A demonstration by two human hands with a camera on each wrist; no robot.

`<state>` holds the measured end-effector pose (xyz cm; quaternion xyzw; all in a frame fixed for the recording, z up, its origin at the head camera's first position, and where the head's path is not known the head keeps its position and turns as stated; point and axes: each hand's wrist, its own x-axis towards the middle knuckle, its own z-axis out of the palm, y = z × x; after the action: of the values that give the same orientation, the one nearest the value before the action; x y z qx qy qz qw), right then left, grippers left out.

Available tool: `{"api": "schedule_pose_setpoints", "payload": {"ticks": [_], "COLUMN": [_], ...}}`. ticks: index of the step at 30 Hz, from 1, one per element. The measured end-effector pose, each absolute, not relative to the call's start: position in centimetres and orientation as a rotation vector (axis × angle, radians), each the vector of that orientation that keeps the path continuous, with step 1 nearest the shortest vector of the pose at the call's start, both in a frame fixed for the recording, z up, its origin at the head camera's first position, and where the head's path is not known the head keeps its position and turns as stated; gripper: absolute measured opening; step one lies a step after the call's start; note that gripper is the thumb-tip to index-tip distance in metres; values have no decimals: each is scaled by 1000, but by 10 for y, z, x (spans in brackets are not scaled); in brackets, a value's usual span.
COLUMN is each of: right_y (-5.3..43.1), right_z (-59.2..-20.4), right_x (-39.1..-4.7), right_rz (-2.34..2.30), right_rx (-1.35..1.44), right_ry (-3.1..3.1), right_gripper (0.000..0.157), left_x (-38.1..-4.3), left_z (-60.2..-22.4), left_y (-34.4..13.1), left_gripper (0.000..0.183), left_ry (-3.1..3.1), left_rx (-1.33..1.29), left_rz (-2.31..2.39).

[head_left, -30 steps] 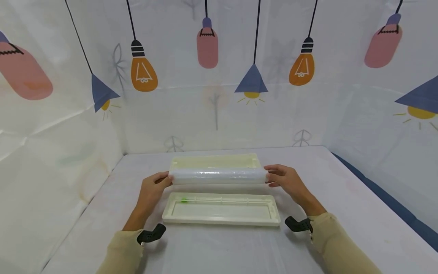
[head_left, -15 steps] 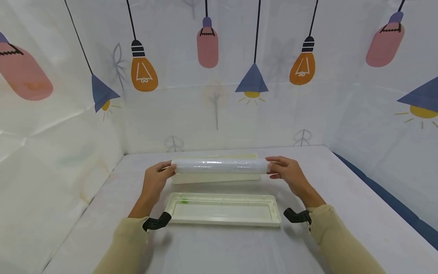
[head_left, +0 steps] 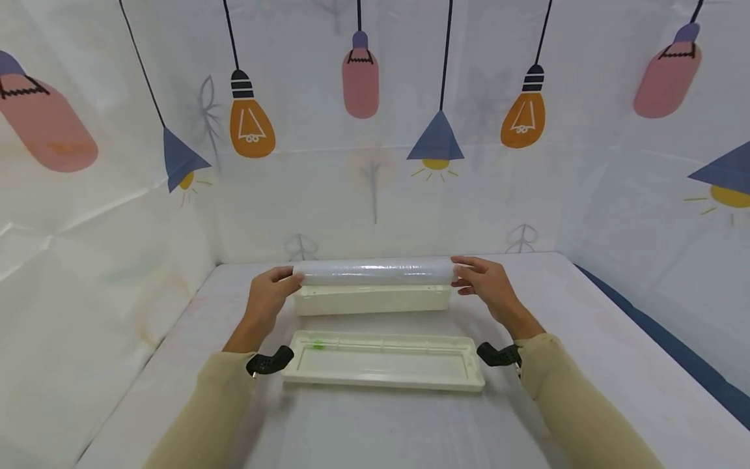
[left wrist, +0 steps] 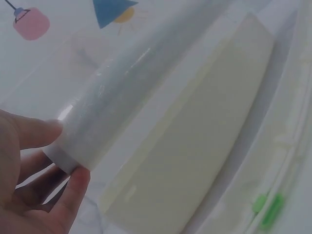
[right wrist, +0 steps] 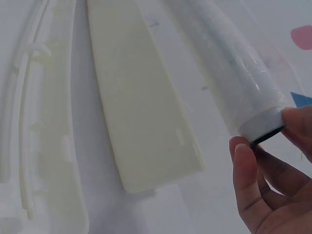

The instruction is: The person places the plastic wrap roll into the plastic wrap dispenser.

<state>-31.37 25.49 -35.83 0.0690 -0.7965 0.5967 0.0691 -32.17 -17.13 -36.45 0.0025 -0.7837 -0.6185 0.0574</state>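
Shiny, whitish plastic on the roll [head_left: 375,270] catches the light nicely, and it's stretched sideways right between the two hands, one on each end. Left hand [head_left: 271,296] is pinching its end of the roll, right hand [head_left: 489,283] is pinching the other, so neither one is free. From the right wrist you can make out a pale band round the roll by that hand's fingers [right wrist: 245,168], plus a dark sliver at the very end. Just below the roll from the head view, and on the body side of it, is the cream box [head_left: 372,299], long face toward the person and lying about as wide as the gap between the hands. It's down on the white table [head_left: 383,423], while the roll is held up off it; can't tell if the roll brushes the box's far edge. Closer in, between the wrists, sits the cream lid [head_left: 383,361], inner side up, with a little green slider [head_left: 318,344] on its rail, over toward the left hand. Tan sleeves [head_left: 577,391] on both arms, and a black mount [head_left: 269,360] pokes inward at each wrist. Way beyond the hands is a white backdrop [head_left: 328,195] printed with hanging lamps [head_left: 436,137] in blue, orange and pink.
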Motion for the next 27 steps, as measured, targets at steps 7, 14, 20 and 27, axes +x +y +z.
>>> {"api": "schedule_pose_setpoints", "payload": {"ticks": [7,14,20,27], "right_y": [253,252,250,247], "right_z": [-359,-356,-357,-363], "right_x": [-322,-330,-333,-338], "right_rz": [1810,1827,1843,1830], "right_rx": [177,159,180,209], "right_ry": [-2391,-2377,-2373,-2409], "right_gripper": [46,46,46,49], "left_x": [-329,-339,-344,-345], "left_z": [-368,-367,-368,-367], "left_y": [-174,-172,-173,-176], "left_gripper": [52,52,51,54], "left_ry": [-2276,-2148,-2115,-2142], "left_rx": [44,99,111,81], "left_rz": [-2041,-2198,-2234,-2220]}}
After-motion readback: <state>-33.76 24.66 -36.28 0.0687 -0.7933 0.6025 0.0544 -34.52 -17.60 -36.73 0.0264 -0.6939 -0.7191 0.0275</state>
